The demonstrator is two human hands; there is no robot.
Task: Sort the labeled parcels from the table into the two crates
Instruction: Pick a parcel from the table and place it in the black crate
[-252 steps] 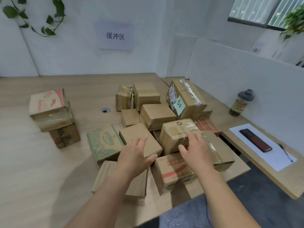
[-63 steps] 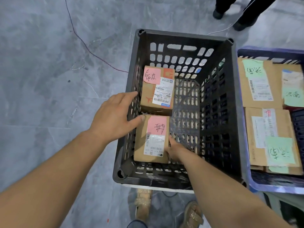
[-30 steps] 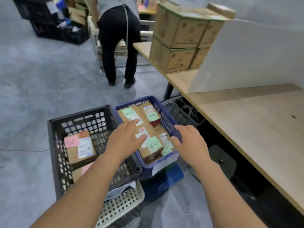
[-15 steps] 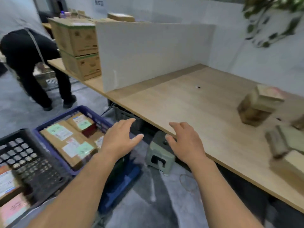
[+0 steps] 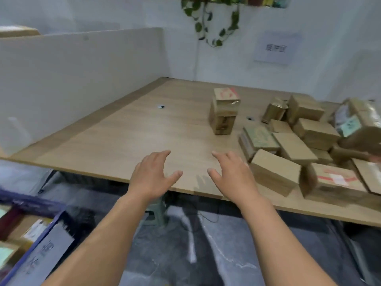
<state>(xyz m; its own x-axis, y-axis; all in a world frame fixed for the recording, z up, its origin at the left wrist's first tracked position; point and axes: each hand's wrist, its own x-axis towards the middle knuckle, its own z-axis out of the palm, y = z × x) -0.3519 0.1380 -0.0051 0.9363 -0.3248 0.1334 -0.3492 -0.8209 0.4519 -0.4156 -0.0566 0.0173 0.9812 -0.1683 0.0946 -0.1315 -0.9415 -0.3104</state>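
Note:
Both my hands are stretched out over the front edge of the wooden table (image 5: pixel 127 137), empty, with fingers spread. My left hand (image 5: pixel 152 175) is a hand's width from my right hand (image 5: pixel 232 176). Several cardboard parcels lie in a heap at the right of the table; the nearest plain one (image 5: pixel 275 172) is just right of my right hand. A parcel with red tape (image 5: pixel 334 180) lies beyond it. A stack of two parcels (image 5: pixel 223 110) stands apart further back. The blue crate (image 5: pixel 35 252) with labeled parcels shows at the bottom left corner; the black crate is out of view.
A white partition (image 5: pixel 82 69) runs along the table's left side, and a white wall with a paper sign (image 5: pixel 276 48) and a hanging plant (image 5: pixel 212 19) is behind. Under the table edge stands a small green stool (image 5: pixel 157 213) on the grey floor.
I put a parcel into the black crate, then turned right from the crates to the table. The parcel heap has come into view and my empty hands now hover over the table edge.

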